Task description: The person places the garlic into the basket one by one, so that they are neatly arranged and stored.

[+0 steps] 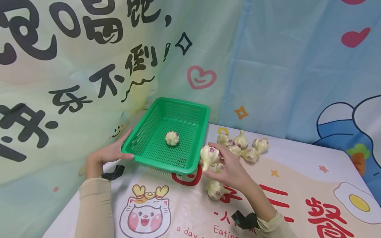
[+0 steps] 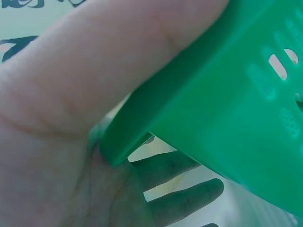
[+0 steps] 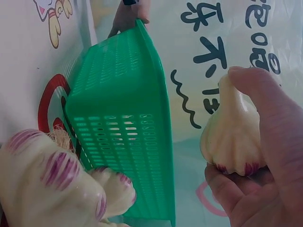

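One garlic bulb (image 1: 172, 138) sits inside the green basket (image 1: 182, 170), and here's another, gripped in the right hand (image 1: 228, 166) by the basket's right side! The left hand (image 1: 111, 152) clasps the near-left corner. Left outside on the counter (image 1: 253, 173): a cluster of bulbs (image 1: 250, 154) farther right, and more (image 1: 216, 190) near the right hand.

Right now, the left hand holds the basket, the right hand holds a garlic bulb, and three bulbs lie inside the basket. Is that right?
Not quite: the head view shows only one bulb inside the basket, not three. The left hand does hold the basket, and the right hand a garlic bulb.
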Motion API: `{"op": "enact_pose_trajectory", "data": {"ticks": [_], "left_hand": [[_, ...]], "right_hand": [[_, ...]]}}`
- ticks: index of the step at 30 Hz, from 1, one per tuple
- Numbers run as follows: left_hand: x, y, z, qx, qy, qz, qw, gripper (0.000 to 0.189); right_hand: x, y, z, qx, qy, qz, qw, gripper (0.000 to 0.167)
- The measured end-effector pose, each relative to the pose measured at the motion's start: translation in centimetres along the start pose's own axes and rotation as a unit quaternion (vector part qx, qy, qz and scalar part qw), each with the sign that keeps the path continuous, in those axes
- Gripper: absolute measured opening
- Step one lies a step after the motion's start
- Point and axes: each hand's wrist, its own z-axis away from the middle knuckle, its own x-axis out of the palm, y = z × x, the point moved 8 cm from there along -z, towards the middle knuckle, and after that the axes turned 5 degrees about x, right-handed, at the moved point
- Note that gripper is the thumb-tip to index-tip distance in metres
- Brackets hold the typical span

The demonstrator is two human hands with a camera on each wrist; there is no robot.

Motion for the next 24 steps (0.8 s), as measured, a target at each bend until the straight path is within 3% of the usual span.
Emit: {"op": "enact_pose_trajectory", "data": {"ticks": [17,24], "left_hand": [[0.1,0.1,-0.1,0.0,-0.001,0.006,1.0,0.114],[0.0,-0.1,-0.1,0.001,0.0,0.008,1.0,0.114]], "right_hand": [[0.3,-0.6,-3.5,-0.017,-0.014,0.056,0.9982,0.08],[0.7,-0.4,-5.4,0.013,-0.041,0.025,0.9988,0.079]]}}
